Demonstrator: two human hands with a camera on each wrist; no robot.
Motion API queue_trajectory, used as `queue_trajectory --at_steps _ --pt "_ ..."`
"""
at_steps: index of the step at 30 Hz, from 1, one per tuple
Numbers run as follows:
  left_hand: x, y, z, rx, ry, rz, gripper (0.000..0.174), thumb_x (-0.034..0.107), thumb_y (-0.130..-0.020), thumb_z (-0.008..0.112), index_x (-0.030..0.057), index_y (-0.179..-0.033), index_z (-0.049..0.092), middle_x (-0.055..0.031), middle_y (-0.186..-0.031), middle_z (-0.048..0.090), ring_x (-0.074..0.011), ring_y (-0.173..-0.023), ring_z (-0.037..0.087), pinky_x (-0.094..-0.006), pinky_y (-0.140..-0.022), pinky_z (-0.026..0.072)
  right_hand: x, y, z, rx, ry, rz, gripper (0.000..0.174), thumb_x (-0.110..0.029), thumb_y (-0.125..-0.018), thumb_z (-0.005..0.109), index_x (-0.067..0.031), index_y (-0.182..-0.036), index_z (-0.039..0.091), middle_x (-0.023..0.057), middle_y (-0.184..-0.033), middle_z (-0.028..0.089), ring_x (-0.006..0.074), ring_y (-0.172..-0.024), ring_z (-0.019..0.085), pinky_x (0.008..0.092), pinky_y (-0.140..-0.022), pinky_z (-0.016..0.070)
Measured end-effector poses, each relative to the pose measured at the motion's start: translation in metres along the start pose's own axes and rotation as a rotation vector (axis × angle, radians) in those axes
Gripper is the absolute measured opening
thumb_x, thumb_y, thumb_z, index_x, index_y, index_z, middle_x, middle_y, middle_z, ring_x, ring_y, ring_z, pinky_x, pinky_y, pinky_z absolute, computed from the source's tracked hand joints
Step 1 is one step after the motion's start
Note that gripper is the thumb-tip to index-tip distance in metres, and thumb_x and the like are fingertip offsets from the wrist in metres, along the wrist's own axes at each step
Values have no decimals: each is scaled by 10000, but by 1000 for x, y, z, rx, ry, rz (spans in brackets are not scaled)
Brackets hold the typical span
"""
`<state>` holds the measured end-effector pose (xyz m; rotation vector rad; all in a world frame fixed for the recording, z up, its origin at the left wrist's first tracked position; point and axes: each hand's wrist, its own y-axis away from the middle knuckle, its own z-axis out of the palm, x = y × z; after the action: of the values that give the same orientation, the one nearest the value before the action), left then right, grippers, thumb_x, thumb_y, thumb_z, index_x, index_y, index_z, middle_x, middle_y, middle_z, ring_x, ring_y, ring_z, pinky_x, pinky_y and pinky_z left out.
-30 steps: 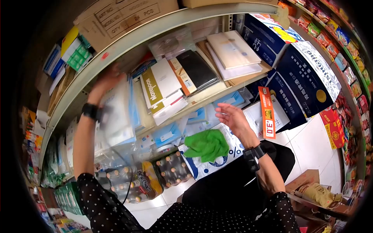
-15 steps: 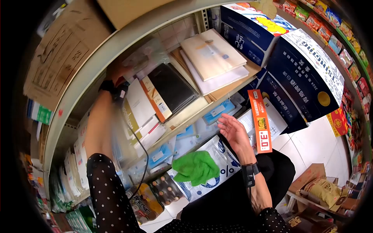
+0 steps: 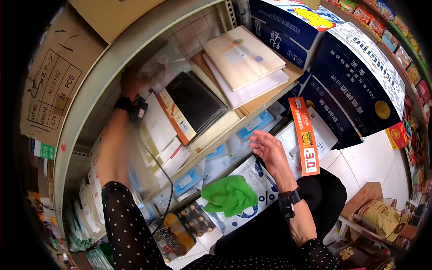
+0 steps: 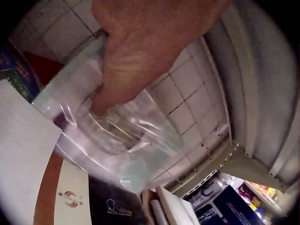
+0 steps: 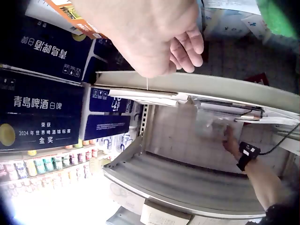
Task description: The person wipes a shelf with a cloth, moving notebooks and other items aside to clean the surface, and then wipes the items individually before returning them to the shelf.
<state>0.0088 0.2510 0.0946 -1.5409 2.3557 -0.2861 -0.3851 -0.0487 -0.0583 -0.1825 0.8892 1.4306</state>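
Observation:
Deep in the shelf, my left hand (image 3: 132, 84) pinches a clear plastic bag (image 4: 126, 161) by its edge. The thumb lies over the plastic in the left wrist view, and the fingers behind are hidden. Something round and brownish shows through the film. Just below the hand are white notebooks (image 3: 157, 119) and a black-covered notebook (image 3: 193, 101) with an orange and cream band. My right hand (image 3: 270, 150) hangs in front of the shelf edge with loosely bent fingers and nothing in it. A green cloth (image 3: 229, 195) lies below it on a white-and-blue package (image 3: 261, 184).
Cream and white books (image 3: 245, 56) are stacked to the right on the shelf. Dark blue beer cartons (image 3: 360, 85) stand beyond them, with an orange price strip (image 3: 304, 135) in front. Cardboard boxes (image 3: 54, 81) sit above the metal shelf edge (image 3: 85, 112). Bottle packs (image 3: 195, 220) are on the floor.
My left hand has reached farther into the shelf, from the stack at the left to the clear bag, which has shifted toward the left. The right hand stays nearly still.

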Motion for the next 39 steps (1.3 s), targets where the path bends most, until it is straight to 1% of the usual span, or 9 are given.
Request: queue_trajectory --at_steps 3,9,19,23,26,29,35,37,39 --pt "-14 3 14 135 -21 65 714 366 -684 746 29 -1270 516 -225 -1125 614 -413 -1021 604 -498 -861 496 1 0 1 15 -3 -1 248 -134 -974 524 -27 -1183 605 95 -1049 682 157 -893 659 257 -764 521" --pt "32 28 -33 -168 140 -62 662 363 -724 692 83 -1291 496 -185 -1109 658 -390 -1012 631 -479 -837 519 2 1 1 23 -6 1 251 -121 -969 519 -31 -1188 601 94 -1048 682 157 -897 657 261 -761 519" --pt "81 48 -56 77 -230 59 554 193 -758 705 83 -1272 530 -152 -1200 624 -377 -1103 586 -470 -913 475 6 6 -7 60 -42 -7 245 -115 -961 524 -30 -1175 607 88 -1042 680 157 -878 651 266 -750 513" --pt "100 34 -76 410 5 -38 523 328 -803 730 76 -1241 593 -141 -1179 649 -281 -1065 624 -439 -862 497 6 6 -4 45 -21 -5 250 -113 -961 526 -28 -1182 604 94 -1047 676 160 -881 650 262 -749 514" --pt "102 -3 -73 -211 737 -314 462 332 -798 749 38 -1140 652 -106 -1155 662 -204 -1057 623 -373 -860 502 4 6 -3 41 -17 0 251 -116 -960 532 -32 -1185 604 97 -1056 673 161 -889 648 259 -751 514" --pt "172 50 -92 -239 1624 -181 310 188 -796 755 -10 -1026 692 -85 -944 703 -179 -826 665 -305 -747 518 3 7 -4 49 -34 -3 255 -120 -957 546 -35 -1191 602 97 -1064 670 161 -898 646 258 -751 514" --pt "262 35 -64 -685 2037 -335 314 138 -873 672 2 -1148 606 -137 -1078 686 -252 -970 684 -364 -889 547 -5 12 -2 48 -34 -19 286 -131 -959 541 -3 -1212 570 103 -1062 666 173 -903 650 270 -755 528" --pt "296 25 -59 -726 2092 -500 327 268 -930 630 5 -1123 608 -109 -1107 661 -237 -952 663 -366 -831 550 -3 8 -3 48 -23 -15 284 -125 -959 535 -3 -1212 570 102 -1061 666 173 -903 650 271 -758 528" --pt "315 9 -25 -673 2160 -383 321 263 -911 650 21 -1118 611 -110 -1107 664 -248 -976 660 -374 -860 544 -3 7 -5 48 -13 -15 282 -121 -959 530 -4 -1212 571 101 -1059 666 173 -901 650 271 -761 528"
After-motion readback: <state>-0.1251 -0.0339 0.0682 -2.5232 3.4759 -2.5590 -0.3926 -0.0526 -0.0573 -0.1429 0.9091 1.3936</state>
